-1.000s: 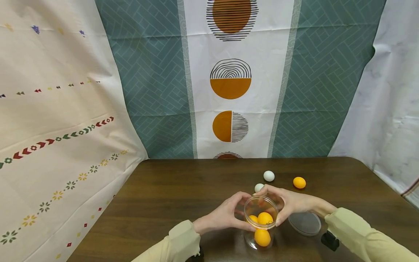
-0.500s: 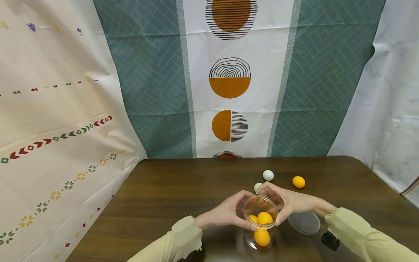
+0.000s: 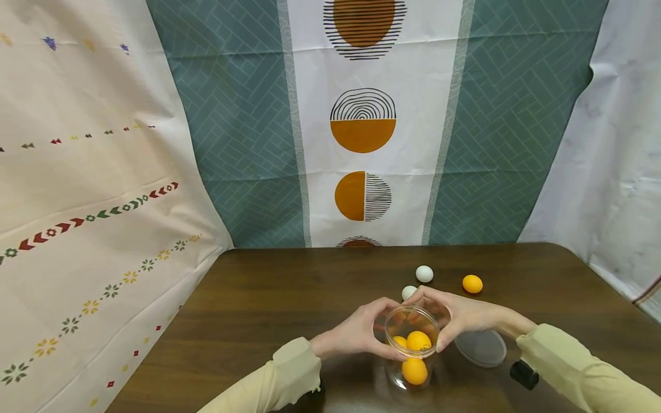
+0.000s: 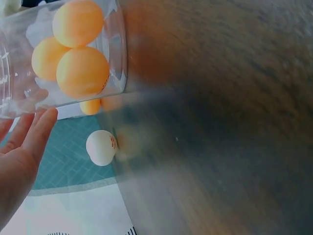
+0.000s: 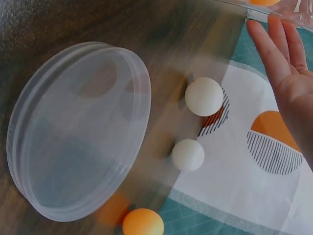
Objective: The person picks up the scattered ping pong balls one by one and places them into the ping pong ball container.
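A clear plastic jar (image 3: 411,350) stands on the dark wooden table (image 3: 268,310) near its front edge. Three orange balls (image 3: 417,341) lie inside it and show through its wall (image 4: 63,58) in the left wrist view. My left hand (image 3: 364,332) curls round the jar's left side, fingers (image 4: 34,132) against the wall. My right hand (image 3: 459,315) curls round the right side and far rim, fingers (image 5: 274,44) reaching to the jar (image 5: 293,10).
The jar's clear lid (image 3: 480,347) (image 5: 78,132) lies flat just right of the jar. Beyond the hands lie two white balls (image 3: 424,273) (image 3: 408,292) and an orange ball (image 3: 472,283). Patterned cloths hang behind and beside the table.
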{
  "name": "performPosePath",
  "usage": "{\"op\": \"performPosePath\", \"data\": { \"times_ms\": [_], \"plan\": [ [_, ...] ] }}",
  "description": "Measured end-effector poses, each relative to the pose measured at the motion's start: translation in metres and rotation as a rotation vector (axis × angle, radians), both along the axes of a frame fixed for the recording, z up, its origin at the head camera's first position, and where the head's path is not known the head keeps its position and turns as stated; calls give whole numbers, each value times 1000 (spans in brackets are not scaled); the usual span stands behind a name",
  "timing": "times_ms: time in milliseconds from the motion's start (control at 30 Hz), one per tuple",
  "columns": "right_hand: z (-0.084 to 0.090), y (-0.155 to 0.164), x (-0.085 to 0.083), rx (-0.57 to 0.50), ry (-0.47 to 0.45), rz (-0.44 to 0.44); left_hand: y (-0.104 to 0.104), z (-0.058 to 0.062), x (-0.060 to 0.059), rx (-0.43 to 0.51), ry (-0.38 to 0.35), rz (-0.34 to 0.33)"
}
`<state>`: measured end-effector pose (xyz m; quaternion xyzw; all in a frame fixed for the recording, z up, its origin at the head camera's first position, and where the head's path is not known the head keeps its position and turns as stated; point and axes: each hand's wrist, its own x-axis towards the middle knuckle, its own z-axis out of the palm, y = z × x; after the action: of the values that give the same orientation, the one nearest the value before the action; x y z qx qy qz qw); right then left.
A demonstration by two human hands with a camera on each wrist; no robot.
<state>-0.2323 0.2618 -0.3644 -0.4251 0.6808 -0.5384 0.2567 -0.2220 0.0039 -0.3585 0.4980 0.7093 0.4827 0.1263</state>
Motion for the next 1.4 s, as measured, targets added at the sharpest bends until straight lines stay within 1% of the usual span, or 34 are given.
{"op": "performPosePath", "data": {
  "times_ms": [100,167,267,333,400,500,600,633,767,867,1000,1100,1233,1400],
  "plan": [
    [2,1,-1,6,18,14,0,0,-1,-8,2,-2],
    [2,3,-3,-1,51,29,1,-4,-4,-12,2,1],
    [2,6,-4,7,61,8,3,-10,-7,-22,7,13],
    [2,9,-5,-2,49,-10,3,-11,-8,-18,6,15],
    [1,13,-6,-4,34,-46,2,-8,-6,-12,1,10],
    [-1,19,-8,-24,29,-75,1,-2,-3,4,-7,-5],
    [1,25,-8,-33,38,-95,1,-1,-2,15,-27,-15],
    [2,27,-8,-38,44,-97,1,-1,-2,17,-33,-14],
    [6,35,-8,-49,122,-120,0,-2,-2,27,-62,-13],
    [9,44,-7,-41,176,-163,0,-2,-3,22,-73,-10],
    [8,57,-10,-16,186,-245,-1,-1,-3,12,-90,0],
    [7,68,-15,-14,196,-310,-1,0,-3,10,-103,5],
    [5,83,-22,-21,216,-398,0,0,-3,16,-113,-2],
    [4,95,-27,10,218,-509,0,-1,-4,25,-122,-8]
  ]
}}
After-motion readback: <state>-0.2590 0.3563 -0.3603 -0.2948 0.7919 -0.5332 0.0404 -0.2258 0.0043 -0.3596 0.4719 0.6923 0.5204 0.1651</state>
